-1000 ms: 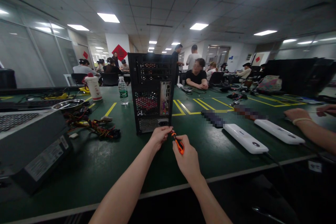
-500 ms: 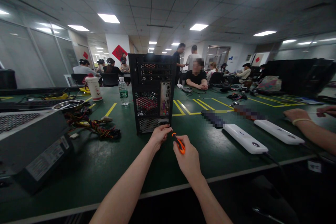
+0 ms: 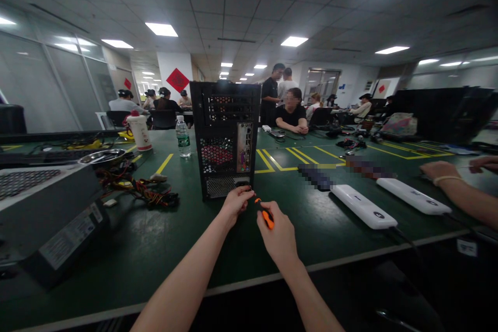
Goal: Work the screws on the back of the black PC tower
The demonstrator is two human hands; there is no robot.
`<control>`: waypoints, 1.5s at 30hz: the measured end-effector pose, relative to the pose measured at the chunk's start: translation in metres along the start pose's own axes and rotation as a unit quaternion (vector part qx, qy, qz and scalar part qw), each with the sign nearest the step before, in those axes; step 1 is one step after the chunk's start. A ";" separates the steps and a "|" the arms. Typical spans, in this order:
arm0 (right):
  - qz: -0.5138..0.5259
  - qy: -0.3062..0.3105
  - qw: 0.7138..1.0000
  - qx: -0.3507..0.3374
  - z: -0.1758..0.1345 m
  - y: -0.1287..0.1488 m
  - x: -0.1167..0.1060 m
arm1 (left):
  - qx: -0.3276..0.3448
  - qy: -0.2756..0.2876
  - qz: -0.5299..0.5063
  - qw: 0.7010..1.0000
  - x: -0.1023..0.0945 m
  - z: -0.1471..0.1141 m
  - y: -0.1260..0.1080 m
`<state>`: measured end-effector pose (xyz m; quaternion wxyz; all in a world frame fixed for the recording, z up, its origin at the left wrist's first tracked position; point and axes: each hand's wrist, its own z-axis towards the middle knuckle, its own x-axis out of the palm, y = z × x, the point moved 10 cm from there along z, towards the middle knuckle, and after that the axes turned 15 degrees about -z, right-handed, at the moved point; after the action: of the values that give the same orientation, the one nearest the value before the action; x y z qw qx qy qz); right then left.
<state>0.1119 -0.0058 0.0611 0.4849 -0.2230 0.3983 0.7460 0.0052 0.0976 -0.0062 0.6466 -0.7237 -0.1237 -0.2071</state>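
Note:
A black computer case (image 3: 197, 135) stands upright on the green table, its back panel with ports and a grille facing me. In my right hand (image 3: 279, 228) is a screwdriver (image 3: 266, 217) with an orange and black handle, its tip pointing up and left toward the lower right corner of the case. My left hand (image 3: 236, 204) is closed in a pinch at that corner, close to the screwdriver's tip. Whatever lies between those fingertips is too small to make out.
A grey power supply (image 3: 50, 212) sits at left beside bundled cables (image 3: 143, 189) and a metal bowl (image 3: 103, 155). Behind them stand a water bottle (image 3: 183, 137) and a white flask (image 3: 139, 132). White power banks (image 3: 361, 206) lie at right, near another person's hand (image 3: 441, 171).
Both hands and the screwdriver stay almost where they were. In the background, a standing person in black has shifted slightly to the right.

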 end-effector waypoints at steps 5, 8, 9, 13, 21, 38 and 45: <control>-0.008 -0.021 0.999 -0.031 0.001 0.006 -0.002 | 0.004 -0.003 -0.005 1.000 0.000 -0.001 -0.001; 0.034 0.004 0.999 0.014 0.000 -0.003 0.003 | 0.005 -0.007 -0.012 1.000 -0.001 -0.001 0.000; 0.045 0.020 0.998 0.029 -0.001 -0.005 0.006 | 0.005 -0.008 -0.012 1.000 -0.001 0.000 0.000; 0.040 0.039 0.998 0.026 -0.003 -0.005 0.008 | 0.006 -0.005 -0.012 1.000 -0.001 0.000 0.000; -0.003 -0.022 0.999 -0.024 -0.002 0.006 -0.003 | 0.001 -0.012 -0.012 1.000 -0.002 -0.002 0.001; 0.032 0.001 0.997 -0.069 -0.002 0.025 -0.004 | -0.041 -0.012 -0.044 0.998 -0.016 -0.006 0.006; 0.029 0.005 0.995 -0.094 -0.001 0.030 0.001 | -0.007 -0.035 0.018 0.999 -0.022 -0.007 -0.004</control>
<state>0.0842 -0.0128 0.0716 0.4375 -0.2598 0.3349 0.7930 -0.0169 0.0933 -0.0128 0.6402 -0.7373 -0.1320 -0.1704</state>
